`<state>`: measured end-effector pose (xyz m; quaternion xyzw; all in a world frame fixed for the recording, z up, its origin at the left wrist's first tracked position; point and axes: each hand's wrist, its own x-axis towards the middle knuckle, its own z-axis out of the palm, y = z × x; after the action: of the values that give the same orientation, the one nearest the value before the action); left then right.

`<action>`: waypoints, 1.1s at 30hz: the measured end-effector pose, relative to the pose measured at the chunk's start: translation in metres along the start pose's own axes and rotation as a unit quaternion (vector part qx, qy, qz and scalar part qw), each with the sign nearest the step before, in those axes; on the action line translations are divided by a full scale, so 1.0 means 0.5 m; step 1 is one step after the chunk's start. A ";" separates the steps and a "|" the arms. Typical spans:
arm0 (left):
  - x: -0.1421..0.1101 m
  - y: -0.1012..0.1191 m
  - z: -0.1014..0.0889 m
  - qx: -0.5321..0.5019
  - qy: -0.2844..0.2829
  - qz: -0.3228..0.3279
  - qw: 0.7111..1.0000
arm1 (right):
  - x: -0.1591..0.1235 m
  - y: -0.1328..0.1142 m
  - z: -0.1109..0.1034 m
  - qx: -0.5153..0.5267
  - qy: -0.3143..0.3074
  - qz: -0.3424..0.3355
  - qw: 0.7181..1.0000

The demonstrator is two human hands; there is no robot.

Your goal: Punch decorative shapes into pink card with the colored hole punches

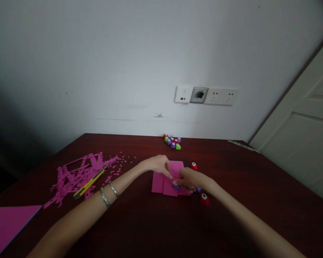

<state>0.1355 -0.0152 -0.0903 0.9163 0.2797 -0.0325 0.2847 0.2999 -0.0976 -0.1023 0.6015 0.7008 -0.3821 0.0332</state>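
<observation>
Pink paper pieces [158,183] lie overlapping on the table in front of me, with small marks or holes in the upper one. My left hand [158,165] reaches over them from the left, its thumb and fingers closed at the paper. A purple craft punch [177,187] shows partly under my right hand [190,179], whose fingers are wrapped round it over the paper's right side. Right by that hand are a red craft punch [194,166], another red craft punch [204,199] and a partly hidden purple one [198,190].
Several red, green and purple punches [173,142] cluster near the wall. At left lie pink paper scraps [78,172], tiny cut-outs [118,168] and a yellow utility knife [90,182]. A pink sheet [10,225] fills the lower left corner. Wall sockets [222,96] sit above the table.
</observation>
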 end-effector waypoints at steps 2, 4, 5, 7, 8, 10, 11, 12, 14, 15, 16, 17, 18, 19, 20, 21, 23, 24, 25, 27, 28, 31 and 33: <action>-0.011 -0.015 0.013 -0.006 0.010 0.003 1.000 | -0.005 0.007 0.007 0.007 0.044 -0.032 0.998; -0.019 -0.025 0.033 -0.007 -0.002 0.001 1.000 | -0.010 0.011 0.013 0.014 0.085 -0.054 0.995; -0.021 -0.027 0.043 -0.006 -0.006 -0.004 1.000 | -0.012 0.012 0.016 0.017 0.100 -0.055 0.993; -0.024 -0.027 0.058 -0.002 -0.003 -0.016 1.000 | -0.017 0.013 0.020 0.029 0.119 -0.040 0.992; -0.025 -0.025 0.062 0.002 0.000 -0.023 1.000 | -0.019 0.014 0.021 0.040 0.124 -0.029 0.991; -0.025 -0.022 0.065 0.008 0.003 -0.033 0.999 | -0.022 0.017 0.024 0.073 0.126 -0.012 0.989; -0.025 -0.021 0.065 0.009 0.003 -0.034 0.999 | -0.023 0.019 0.025 0.092 0.123 -0.010 0.988; -0.026 -0.020 0.065 0.007 0.004 -0.034 0.999 | -0.022 0.022 0.025 0.109 0.119 -0.013 0.987; -0.026 -0.020 0.065 0.002 0.006 -0.029 1.000 | -0.020 0.030 0.024 0.137 0.105 -0.025 0.985; -0.026 -0.021 0.065 -0.002 0.007 -0.026 1.000 | -0.018 0.034 0.023 0.146 0.097 -0.032 0.984; -0.026 -0.021 0.065 -0.006 0.007 -0.025 1.000 | -0.018 0.038 0.020 0.153 0.092 -0.039 0.983; -0.027 -0.021 0.065 -0.009 0.006 -0.026 1.000 | -0.018 0.041 0.017 0.157 0.089 -0.044 0.983; -0.027 -0.021 0.065 -0.011 0.005 -0.028 1.000 | -0.020 0.042 0.014 0.159 0.086 -0.050 0.982; -0.027 -0.021 0.065 -0.013 0.005 -0.031 0.999 | -0.022 0.043 0.011 0.158 0.084 -0.055 0.982; -0.028 -0.021 0.066 -0.015 0.005 -0.034 0.999 | -0.026 0.042 0.009 0.154 0.083 -0.063 0.983; -0.028 -0.022 0.066 -0.016 0.005 -0.035 0.999 | -0.031 0.040 0.007 0.145 0.084 -0.071 0.983; -0.028 -0.023 0.067 -0.019 0.007 -0.034 0.999 | -0.041 0.035 0.009 0.107 0.101 -0.087 0.985; -0.028 -0.024 0.068 -0.022 0.009 -0.032 0.999 | -0.045 0.033 0.012 0.082 0.116 -0.092 0.986; -0.028 -0.026 0.069 -0.026 0.010 -0.030 0.999 | -0.048 0.031 0.016 0.057 0.133 -0.095 0.985; -0.028 -0.028 0.071 -0.034 0.014 -0.026 0.999 | -0.053 0.028 0.025 0.016 0.170 -0.093 0.981; -0.028 -0.030 0.072 -0.040 0.015 -0.024 0.999 | -0.053 0.027 0.030 0.005 0.184 -0.092 0.979; -0.026 -0.032 0.074 -0.054 0.015 -0.019 0.998 | -0.052 0.027 0.040 -0.006 0.199 -0.099 0.975; -0.025 -0.034 0.074 -0.056 0.015 -0.018 0.998 | -0.050 0.027 0.042 -0.002 0.190 -0.109 0.976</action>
<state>0.1195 -0.0300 -0.1271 0.8940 0.3020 -0.0081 0.3308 0.3100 -0.1305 -0.1111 0.5828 0.7564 -0.2609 -0.1417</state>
